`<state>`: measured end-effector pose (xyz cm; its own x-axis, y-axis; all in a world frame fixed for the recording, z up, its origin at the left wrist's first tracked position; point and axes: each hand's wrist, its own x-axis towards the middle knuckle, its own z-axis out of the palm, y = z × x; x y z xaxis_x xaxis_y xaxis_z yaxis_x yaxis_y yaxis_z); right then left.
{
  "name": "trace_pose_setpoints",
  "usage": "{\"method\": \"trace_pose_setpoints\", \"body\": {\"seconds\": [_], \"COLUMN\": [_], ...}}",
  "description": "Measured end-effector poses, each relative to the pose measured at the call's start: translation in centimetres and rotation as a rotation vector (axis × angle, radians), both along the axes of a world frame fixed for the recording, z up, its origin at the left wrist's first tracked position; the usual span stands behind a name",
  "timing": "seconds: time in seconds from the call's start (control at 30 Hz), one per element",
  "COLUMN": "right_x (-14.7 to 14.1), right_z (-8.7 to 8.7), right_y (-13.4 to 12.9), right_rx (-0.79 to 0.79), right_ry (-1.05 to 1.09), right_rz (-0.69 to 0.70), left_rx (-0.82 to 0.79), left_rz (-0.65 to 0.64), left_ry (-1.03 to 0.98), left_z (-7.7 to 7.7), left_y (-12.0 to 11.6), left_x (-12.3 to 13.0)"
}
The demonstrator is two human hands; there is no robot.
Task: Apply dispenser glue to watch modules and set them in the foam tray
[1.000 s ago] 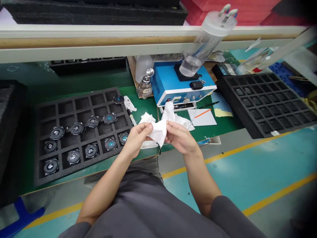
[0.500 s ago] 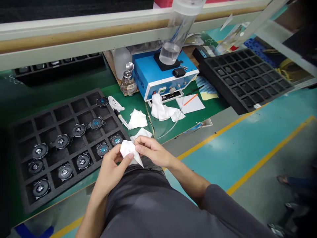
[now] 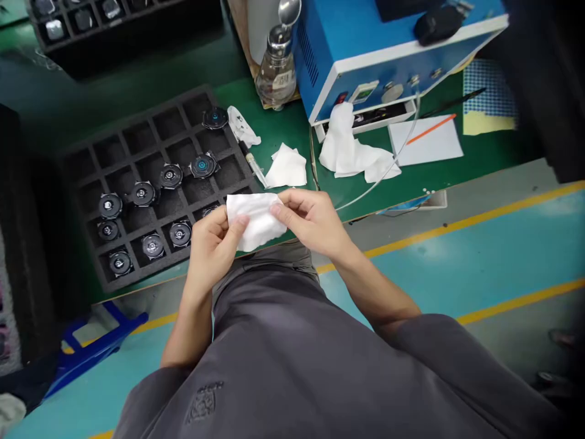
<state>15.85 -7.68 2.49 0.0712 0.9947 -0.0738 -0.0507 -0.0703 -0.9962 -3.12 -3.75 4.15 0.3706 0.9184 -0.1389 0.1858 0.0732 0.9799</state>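
A white wiping cloth (image 3: 257, 221) is stretched between my two hands above the table's front edge. My left hand (image 3: 212, 244) pinches its left side between thumb and fingers. The upper right part is gripped by my right hand (image 3: 315, 221). Whether anything lies behind the cloth is hidden. Left of my hands, a black foam tray (image 3: 146, 160) with square compartments carries several round, dark watch bodies, such as one watch body (image 3: 144, 193) resting on the dividers. Others sit down inside compartments, like the watch body (image 3: 152, 245) near the tray's front.
Beyond my hands lie a folded white cloth (image 3: 287, 166), a marker pen (image 3: 253, 163) and a crumpled cloth (image 3: 354, 149). Behind them stand a glass pump bottle (image 3: 276, 76) and a blue machine (image 3: 356, 42). An orange stick (image 3: 431, 129) lies on white paper. A blue stool (image 3: 91, 347) is below left.
The cloth was bunched and pointed; now it is spread flatter, with my hands farther apart. My head view has shifted, bringing the tray and machine to different places in the picture.
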Motion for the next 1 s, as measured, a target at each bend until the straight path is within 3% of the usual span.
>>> {"method": "trace_pose_setpoints", "body": {"seconds": [0.2,0.4,0.6,0.77,0.87,1.0], "right_x": [-0.4,-0.9,-0.1,0.3,-0.4,-1.8], "right_z": [-0.1,-0.1,-0.3,-0.4,-0.5,-1.5], "right_y": [0.1,-0.1,-1.2,-2.1,-2.5,-3.0], "right_rx": [-0.065,-0.021,0.148,0.235,0.130,-0.210], "right_ry": [-0.022,-0.082,-0.138,-0.194,-0.003,0.300], "right_rz": [0.128,0.122,0.321,0.333,0.230,0.089], "left_rx": [-0.128,-0.149,-0.100,-0.060,-0.043,-0.002], "left_rz": [0.039,0.015,-0.016,-0.025,0.082,0.119], "left_ry": [-0.109,-0.103,-0.061,-0.148,-0.115,-0.122], "left_z": [-0.1,0.4,0.0,-0.3,-0.5,-0.8], "left_y": [-0.4,-1.3,-2.5,-3.6,-4.5,-5.4], "left_x": [-1.1,-2.3,-4.6,-4.3,-3.2,-2.1]}}
